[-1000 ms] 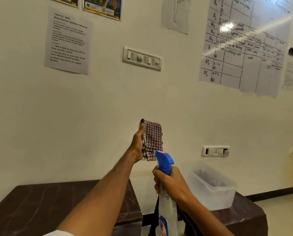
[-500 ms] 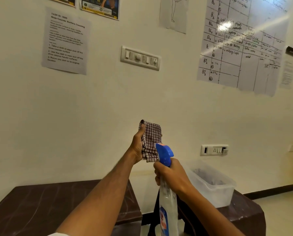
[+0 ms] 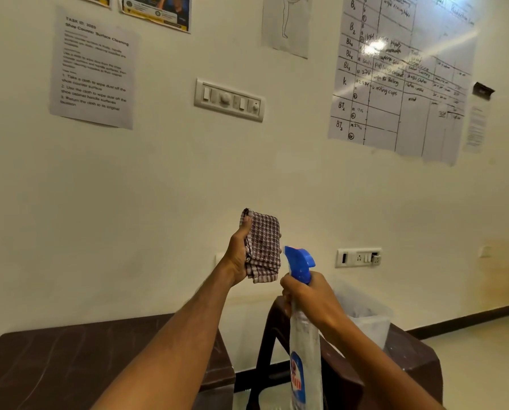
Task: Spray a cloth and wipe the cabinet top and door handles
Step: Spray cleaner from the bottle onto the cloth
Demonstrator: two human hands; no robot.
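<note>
My left hand (image 3: pixel 239 255) holds up a folded brown-and-white checked cloth (image 3: pixel 264 247) in front of the wall, thumb along its left edge. Just below and to the right, my right hand (image 3: pixel 309 300) grips the neck of a clear spray bottle (image 3: pixel 305 350) with a blue trigger head (image 3: pixel 299 263). The nozzle points at the cloth from a short distance. The dark brown cabinet top (image 3: pixel 55 365) lies at the lower left beneath my left forearm. No door handles are in view.
A brown plastic stool (image 3: pixel 407 365) at the lower right carries a translucent plastic container (image 3: pixel 371 324). The cream wall ahead holds a switch panel (image 3: pixel 229 99), a socket plate (image 3: pixel 359 257), paper sheets and a handwritten chart (image 3: pixel 401 78). Tiled floor shows at the far right.
The view has shifted slightly, so the wall items sit a little higher and further left. Both hands keep their grips, with cloth and bottle in nearly the same pose.
</note>
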